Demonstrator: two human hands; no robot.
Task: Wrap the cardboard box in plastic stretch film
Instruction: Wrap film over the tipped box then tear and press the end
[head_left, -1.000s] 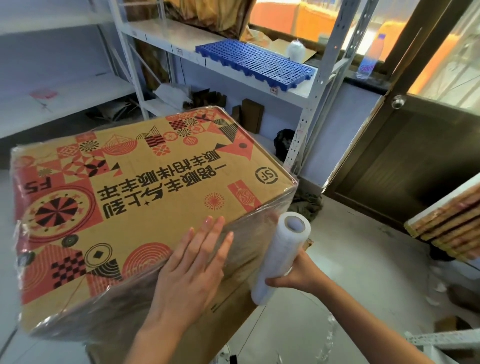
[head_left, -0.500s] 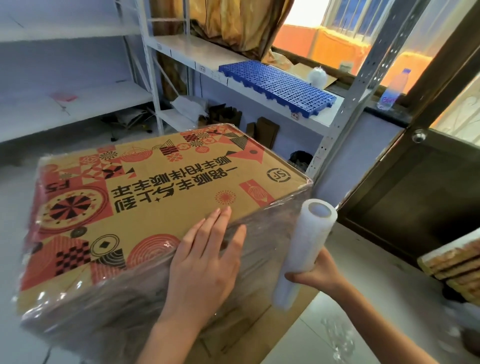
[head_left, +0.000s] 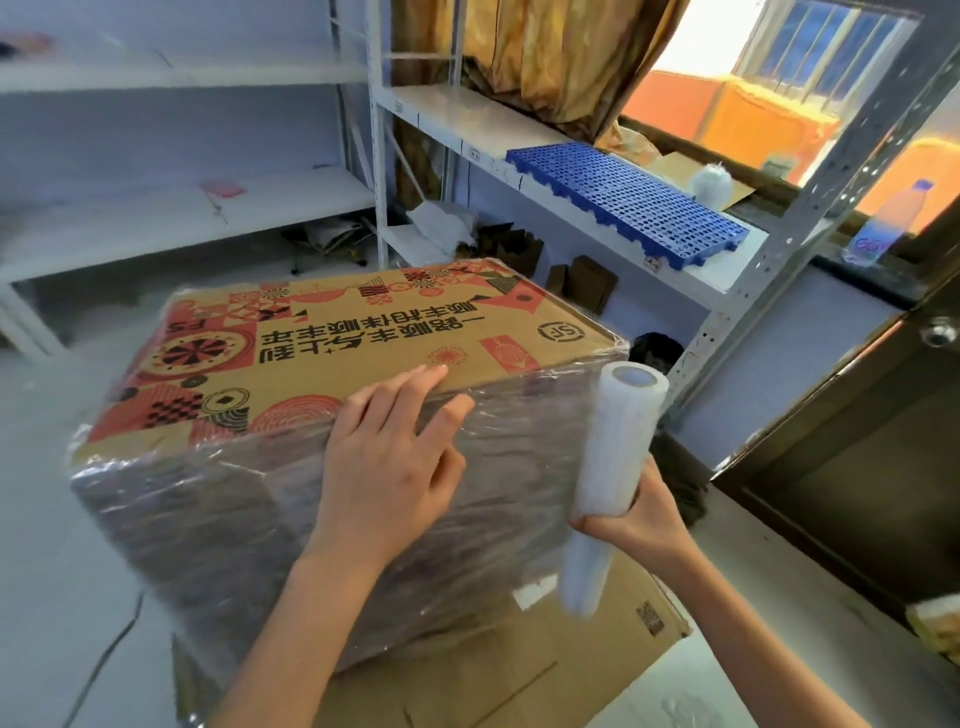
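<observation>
Brown corrugated cardboard box (head_left: 363, 353) with red and black printed patterns and black characters on top sits on a second, plain flat cardboard box (head_left: 545, 670), at centre frame. Clear stretch film covers its near side face (head_left: 249, 519), wrinkled and glossy, lapping slightly over the top edges; top panel mostly bare. Left hand (head_left: 387, 467) lies flat on the near upper edge, fingers straight and spread, fingertips on the top panel, palm and thumb against the filmed side, gripping nothing. Right hand (head_left: 631, 512) grips the white roll of plastic stretch film (head_left: 608, 478) around its lower middle, fingers curled round it, roll upright and tilted slightly, just beside the box's right near corner. Behind: white metal shelving (head_left: 737, 332), blue perforated plastic panel (head_left: 623, 200) on a shelf, plastic bottle (head_left: 888, 223) on the sill, dark wooden door (head_left: 857, 467) at right.

Versus a second ago: left hand has slid from the top panel toward the edge and side face; the roll sits more upright; view has shifted, box appears further right and lower.
</observation>
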